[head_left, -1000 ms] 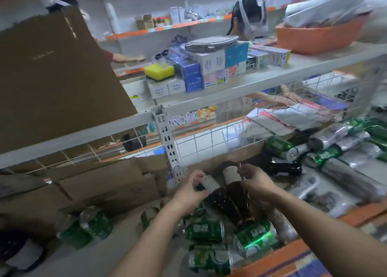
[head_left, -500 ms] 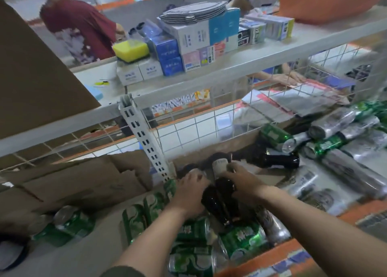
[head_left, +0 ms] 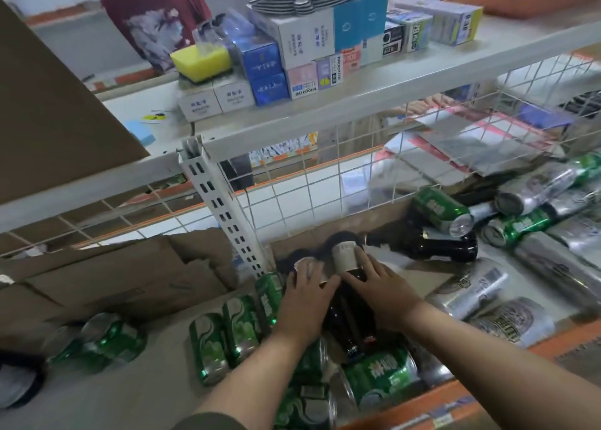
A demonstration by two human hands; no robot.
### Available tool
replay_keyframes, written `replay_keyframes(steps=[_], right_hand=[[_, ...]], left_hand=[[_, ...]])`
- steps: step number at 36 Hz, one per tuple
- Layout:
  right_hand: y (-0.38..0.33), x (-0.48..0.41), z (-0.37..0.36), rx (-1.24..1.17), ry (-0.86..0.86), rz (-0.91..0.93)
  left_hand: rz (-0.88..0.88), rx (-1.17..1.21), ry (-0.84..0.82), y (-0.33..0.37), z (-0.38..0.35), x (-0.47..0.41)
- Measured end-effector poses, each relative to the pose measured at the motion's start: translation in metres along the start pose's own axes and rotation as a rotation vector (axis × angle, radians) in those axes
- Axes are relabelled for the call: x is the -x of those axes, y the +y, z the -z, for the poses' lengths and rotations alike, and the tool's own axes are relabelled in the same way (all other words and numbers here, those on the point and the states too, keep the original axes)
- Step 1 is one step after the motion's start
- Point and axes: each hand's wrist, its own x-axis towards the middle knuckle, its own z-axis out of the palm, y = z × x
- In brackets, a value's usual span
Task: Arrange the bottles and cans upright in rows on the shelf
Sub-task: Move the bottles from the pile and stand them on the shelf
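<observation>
Both hands at back of shelf [head_left: 146, 394], just right of white slotted post [head_left: 224, 215]. Left hand [head_left: 309, 296] lies over left dark bottle [head_left: 304, 262], fingers curled round its pale label. Right hand [head_left: 380, 289] holds right dark bottle [head_left: 344, 257], fingers spread over body, thumb across it. Two bottles touch side by side, necks toward camera. Green cans [head_left: 240, 325] just left of left hand. Silver cans [head_left: 471, 286] lie at right.

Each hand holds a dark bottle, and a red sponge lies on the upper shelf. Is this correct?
No: the head view shows the sponge is yellow, not red. The left hand and right hand do each hold a dark bottle, and the sponge lies on the upper shelf.
</observation>
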Motion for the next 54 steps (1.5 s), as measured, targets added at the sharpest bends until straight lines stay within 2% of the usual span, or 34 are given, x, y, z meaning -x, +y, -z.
replay_keyframes(steps=[13, 17, 23, 27, 33, 36, 40, 50, 54], right_hand=[[0.006, 0.0, -0.005, -0.02, 0.033, 0.037], [0.013, -0.004, -0.003, -0.109, 0.043, 0.04], [0.023, -0.01, 0.026, -0.254, -0.072, 0.024], [0.033, -0.012, 0.036, -0.438, -0.07, 0.071], [0.038, -0.031, 0.042, -0.902, 0.046, -0.072], [0.034, -0.052, 0.029, -0.995, 0.101, -0.159], [0.017, -0.062, 0.035, -1.163, 0.213, -0.263], [0.026, -0.067, 0.002, -1.133, 0.341, -0.354], [0.02, -0.08, 0.003, -1.119, 0.378, -0.362]], left_hand=[[-0.047, 0.128, 0.017, -0.007, 0.0, 0.005], [-0.04, 0.252, 0.06, -0.019, -0.008, 0.001], [-0.061, 0.363, 0.057, -0.034, 0.002, 0.001], [-0.01, 0.553, 0.113, -0.039, 0.009, 0.002], [0.295, 0.992, 0.255, -0.035, 0.018, -0.008], [0.418, 1.069, 0.256, -0.034, 0.017, -0.016], [0.436, 1.078, 0.233, -0.033, 0.016, -0.02], [0.533, 1.244, 0.191, -0.039, 0.009, -0.033], [0.47, 1.233, 0.154, -0.044, 0.0, -0.034]])
